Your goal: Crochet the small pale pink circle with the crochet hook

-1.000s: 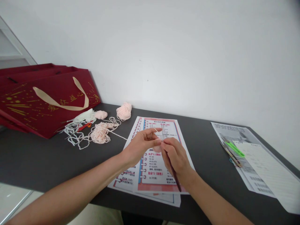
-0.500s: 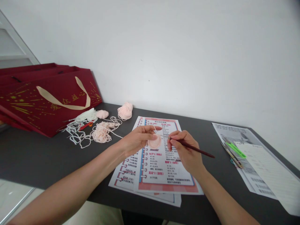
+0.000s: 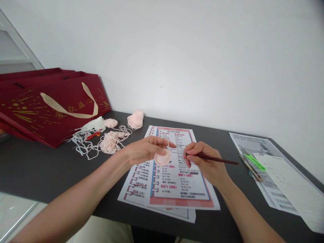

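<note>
My left hand [image 3: 148,149] pinches a small round piece of pale pink crochet [image 3: 162,158] at its upper edge. A strand of yarn runs up over my left fingers. In my right hand [image 3: 201,158] is a crochet hook with a dark brown handle [image 3: 220,159], held like a pen. Its thin metal shaft points left toward the crochet piece; whether the tip sits in a stitch is too small to tell. Both hands are above printed pattern sheets [image 3: 182,195]. A loose heap of pale pink yarn [image 3: 110,142] lies left of my left hand.
Dark red gift bags [image 3: 50,104] stand at the left. Near them lie white yarn [image 3: 92,125], a small pink ball [image 3: 110,123], a larger pink ball [image 3: 135,119] and an orange-red tool [image 3: 93,135]. Papers [image 3: 286,179] with a green-handled tool [image 3: 255,162] lie right. A wall borders the table.
My left hand and the crochet piece have shifted slightly left and down. My right hand has moved a little right with the hook, which now lies more level.
</note>
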`<state>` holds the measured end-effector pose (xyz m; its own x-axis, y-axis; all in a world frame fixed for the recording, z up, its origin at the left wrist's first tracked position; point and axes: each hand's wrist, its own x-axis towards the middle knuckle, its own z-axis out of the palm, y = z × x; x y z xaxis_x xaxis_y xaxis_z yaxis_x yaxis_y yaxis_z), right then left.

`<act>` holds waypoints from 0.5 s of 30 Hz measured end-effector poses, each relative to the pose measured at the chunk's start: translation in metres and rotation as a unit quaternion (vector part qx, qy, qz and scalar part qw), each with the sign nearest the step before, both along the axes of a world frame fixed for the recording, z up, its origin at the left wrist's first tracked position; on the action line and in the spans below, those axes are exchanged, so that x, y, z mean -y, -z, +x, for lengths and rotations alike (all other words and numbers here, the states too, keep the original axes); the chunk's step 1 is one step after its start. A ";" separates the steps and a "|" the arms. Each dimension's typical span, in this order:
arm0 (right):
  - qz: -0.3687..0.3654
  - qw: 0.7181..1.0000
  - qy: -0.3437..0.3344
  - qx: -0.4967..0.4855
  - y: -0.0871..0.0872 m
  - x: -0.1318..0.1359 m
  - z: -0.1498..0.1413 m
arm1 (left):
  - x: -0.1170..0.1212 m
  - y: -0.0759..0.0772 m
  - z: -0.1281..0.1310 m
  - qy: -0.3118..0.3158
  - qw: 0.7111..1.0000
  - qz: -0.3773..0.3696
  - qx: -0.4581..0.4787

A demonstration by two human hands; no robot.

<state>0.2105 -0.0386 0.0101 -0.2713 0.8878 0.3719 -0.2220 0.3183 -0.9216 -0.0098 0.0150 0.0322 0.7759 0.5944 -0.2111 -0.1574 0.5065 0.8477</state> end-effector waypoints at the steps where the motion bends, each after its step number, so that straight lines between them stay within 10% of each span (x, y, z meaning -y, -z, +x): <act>1: -0.009 1.000 -0.006 0.001 -0.001 0.000 0.001 | -0.001 0.000 -0.001 0.013 1.000 0.001 -0.003; 8: -0.118 0.988 -0.051 -0.084 -0.007 0.001 0.000 | 0.000 0.003 -0.003 0.075 0.996 0.024 -0.034; 15: -0.219 0.960 -0.027 -0.173 -0.001 -0.002 -0.012 | 0.010 0.008 0.014 -0.115 0.969 0.210 -0.070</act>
